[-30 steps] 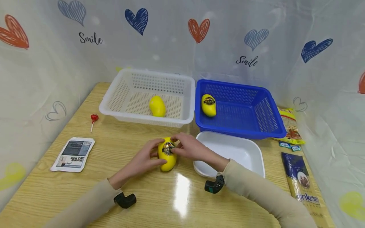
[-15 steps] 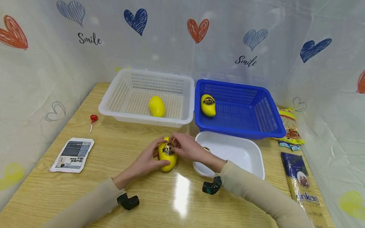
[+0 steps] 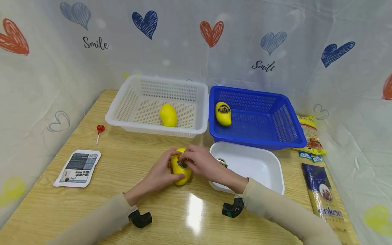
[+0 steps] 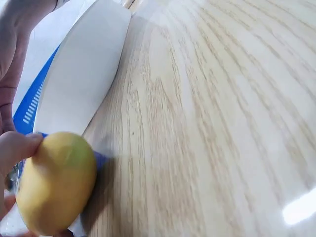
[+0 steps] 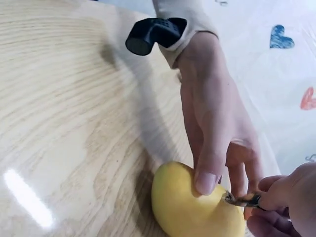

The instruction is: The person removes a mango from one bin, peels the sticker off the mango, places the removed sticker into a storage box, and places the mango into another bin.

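Note:
My left hand grips a yellow mango on the table, thumb on the near side and fingers round the far side. In the right wrist view the left thumb presses on its skin. My right hand pinches a dark label, partly lifted off the mango's surface. Another dark round label lies in the white tray, partly behind the right hand. A yellow mango without a visible label lies in the white basket. The blue basket holds a labelled mango.
On the left of the wooden table lie a red lollipop and a flat white packet. Along the right edge are a yellow snack bag, small blue wrapped sweets and a long blue-and-gold bag.
The label lay flat on the mango and is now lifted and bent at one side by my right hand. The left hand keeps its grip. Baskets and tray stay put.

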Demonstrator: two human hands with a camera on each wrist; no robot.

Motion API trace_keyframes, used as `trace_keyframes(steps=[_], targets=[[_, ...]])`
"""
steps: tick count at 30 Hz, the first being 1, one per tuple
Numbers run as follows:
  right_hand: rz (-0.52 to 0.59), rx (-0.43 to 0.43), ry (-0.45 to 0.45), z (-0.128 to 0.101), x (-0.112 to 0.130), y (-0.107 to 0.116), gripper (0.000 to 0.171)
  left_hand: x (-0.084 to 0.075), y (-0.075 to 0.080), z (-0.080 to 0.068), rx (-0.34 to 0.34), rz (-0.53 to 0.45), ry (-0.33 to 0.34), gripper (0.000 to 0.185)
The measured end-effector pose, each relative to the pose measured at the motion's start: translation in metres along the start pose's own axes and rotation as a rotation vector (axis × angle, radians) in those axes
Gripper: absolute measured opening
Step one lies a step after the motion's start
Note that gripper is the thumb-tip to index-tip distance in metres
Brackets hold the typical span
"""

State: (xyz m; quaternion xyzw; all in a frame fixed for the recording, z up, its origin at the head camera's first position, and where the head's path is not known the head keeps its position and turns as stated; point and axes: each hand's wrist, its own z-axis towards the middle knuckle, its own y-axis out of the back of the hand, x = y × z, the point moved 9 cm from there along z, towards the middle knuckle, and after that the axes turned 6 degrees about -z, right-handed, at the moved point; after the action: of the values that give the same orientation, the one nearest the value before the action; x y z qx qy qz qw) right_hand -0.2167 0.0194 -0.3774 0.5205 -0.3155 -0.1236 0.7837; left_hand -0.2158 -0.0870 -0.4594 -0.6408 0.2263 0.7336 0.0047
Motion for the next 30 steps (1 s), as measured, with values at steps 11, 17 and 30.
trace_keyframes(steps=[11, 17, 30], targets=[[0.275, -0.084, -0.367, -0.062, -0.058, 0.073, 0.02, 0.01, 0.001, -0.004, -0.018, -0.084, 0.122, 0.076], [0.366, 0.05, -0.58, -0.114, -0.109, 0.068, 0.02, 0.009, 0.0, -0.004, -0.007, -0.057, 0.126, 0.076], [0.387, 0.186, -0.651, -0.15, -0.146, 0.037, 0.017, 0.007, -0.002, -0.002, 0.009, -0.073, 0.125, 0.075]])
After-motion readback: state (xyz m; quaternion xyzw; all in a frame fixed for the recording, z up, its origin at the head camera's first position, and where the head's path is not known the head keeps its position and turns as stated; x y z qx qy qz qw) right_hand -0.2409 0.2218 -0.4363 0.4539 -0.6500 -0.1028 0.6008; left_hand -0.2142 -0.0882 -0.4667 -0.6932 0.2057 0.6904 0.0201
